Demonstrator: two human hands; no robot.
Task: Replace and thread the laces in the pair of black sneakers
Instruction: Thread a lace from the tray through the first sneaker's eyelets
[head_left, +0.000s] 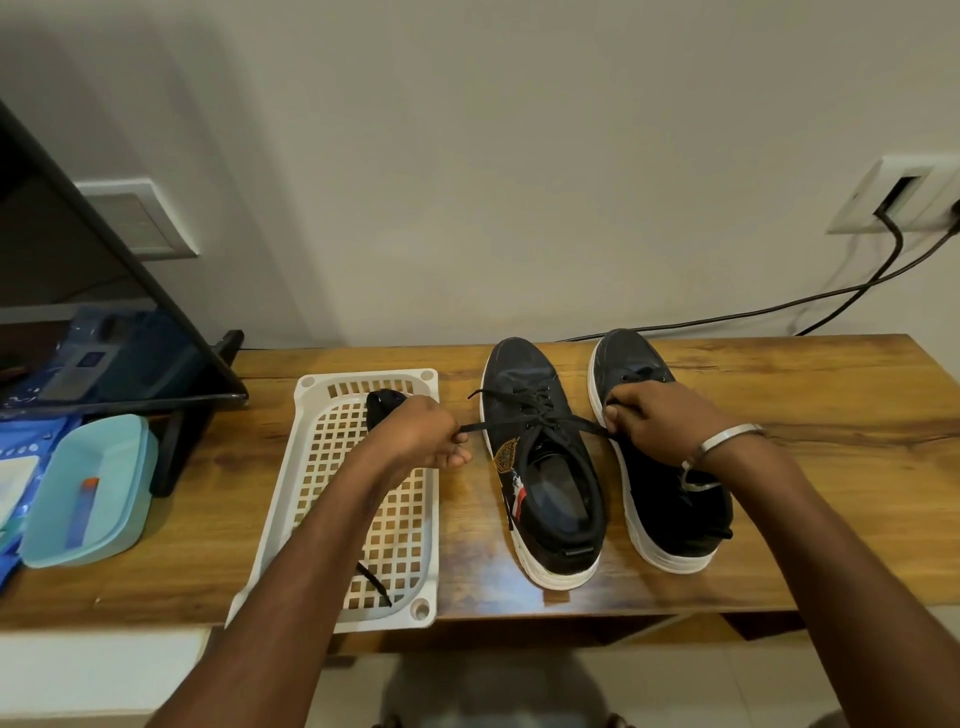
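Two black sneakers with white soles stand side by side on the wooden table, toes toward the wall. The left sneaker (540, 457) has a black lace (540, 415) threaded through its eyelets. My left hand (426, 431) pinches one end of that lace, pulled out to the left. My right hand (660, 421) grips the other end, pulled to the right over the right sneaker (670, 499). Both ends are stretched taut.
A white lattice tray (374, 499) lies left of the sneakers with a black lace (376, 579) and a dark bundle in it. A teal box (88, 488) sits at the far left below a dark screen (104, 291). Cables (779, 306) run from a wall socket.
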